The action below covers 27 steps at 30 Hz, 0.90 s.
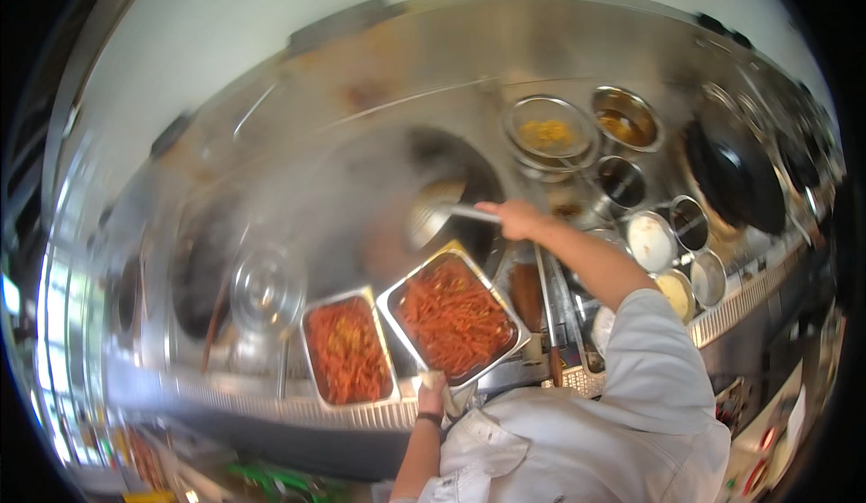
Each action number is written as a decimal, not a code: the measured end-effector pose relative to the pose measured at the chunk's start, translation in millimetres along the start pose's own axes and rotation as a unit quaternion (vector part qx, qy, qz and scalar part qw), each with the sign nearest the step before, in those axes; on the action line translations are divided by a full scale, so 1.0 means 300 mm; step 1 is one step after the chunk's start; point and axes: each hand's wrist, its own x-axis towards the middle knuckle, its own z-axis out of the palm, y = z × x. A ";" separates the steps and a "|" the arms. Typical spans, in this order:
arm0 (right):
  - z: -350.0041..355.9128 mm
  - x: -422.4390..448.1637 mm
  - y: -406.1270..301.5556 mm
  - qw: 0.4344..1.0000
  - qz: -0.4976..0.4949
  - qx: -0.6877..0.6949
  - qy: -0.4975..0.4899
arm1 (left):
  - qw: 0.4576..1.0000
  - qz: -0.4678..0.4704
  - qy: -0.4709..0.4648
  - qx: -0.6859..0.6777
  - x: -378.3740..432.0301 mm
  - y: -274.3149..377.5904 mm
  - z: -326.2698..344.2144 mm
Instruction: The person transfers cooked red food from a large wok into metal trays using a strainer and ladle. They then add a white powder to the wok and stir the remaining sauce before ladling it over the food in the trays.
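My right hand (517,219) grips the metal handle of a perforated skimmer (430,215), whose bowl is over the steaming wok (443,154). Steam hides much of the wok and what is in it. With a folded cloth, my left hand (431,395) holds the near corner of a rectangular metal tray (399,330), tilted at the wok's near edge. Reddish-orange strips of food (453,317) fill this tray. Just left of it, a second metal tray (308,347) of similar strips (345,347), with yellowish bits on top, rests at the counter's front edge.
Metal bowls, one under a strainer (547,131), stand at the back right beside another bowl (628,118). Several seasoning containers (651,240) crowd the right side, before a black wok (734,171). A clear round lid or bowl (268,290) lies left. A long-handled tool (544,293) lies near my right arm.
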 end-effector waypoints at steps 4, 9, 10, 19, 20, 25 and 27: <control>0.003 -0.152 0.016 0.955 0.031 0.295 0.020 | 0.999 -0.002 -0.020 -0.040 0.036 -0.064 -0.031; 0.011 -0.424 0.106 0.616 0.045 0.784 0.067 | 0.995 -0.026 -0.024 -0.092 0.049 -0.083 -0.042; -0.018 -0.480 0.147 0.554 0.040 0.826 0.097 | 0.995 -0.034 -0.018 -0.092 0.063 -0.090 -0.047; -0.306 -0.990 0.741 0.391 0.089 0.771 0.494 | 0.998 0.014 0.003 0.062 0.140 -0.138 -0.114; -0.321 -1.032 0.823 0.434 0.120 0.716 0.533 | 0.997 -0.003 -0.019 0.073 0.165 -0.142 -0.133; -0.343 -1.208 1.166 0.556 0.373 0.441 0.598 | 0.989 0.027 0.026 0.145 0.093 -0.058 -0.029; -0.300 -1.260 1.301 0.591 0.432 0.361 0.577 | 0.979 0.007 0.057 0.198 0.011 0.014 0.056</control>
